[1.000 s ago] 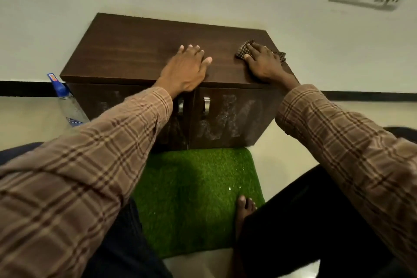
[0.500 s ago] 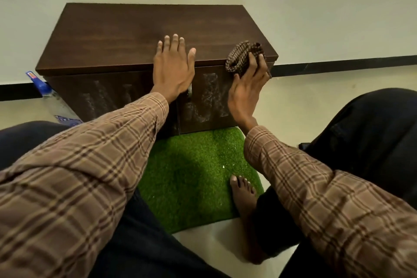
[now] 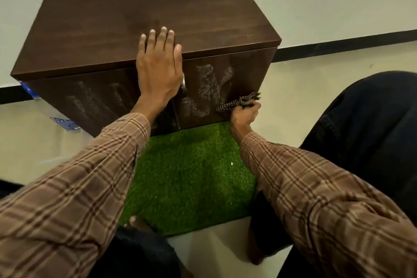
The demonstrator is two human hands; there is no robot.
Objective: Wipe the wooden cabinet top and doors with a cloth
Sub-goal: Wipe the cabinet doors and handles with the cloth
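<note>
We see the left hand (image 3: pixel 158 67) lying flat, fingers straight, over the front edge of the wooden cabinet top (image 3: pixel 144 29), its palm hanging down over the door handles. The right hand (image 3: pixel 244 113) grips a bunched checked cloth (image 3: pixel 239 104) and presses it against the lower right corner of the right door (image 3: pixel 225 88), just above the green grass mat (image 3: pixel 189 169). Whitish smears streak both doors.
</note>
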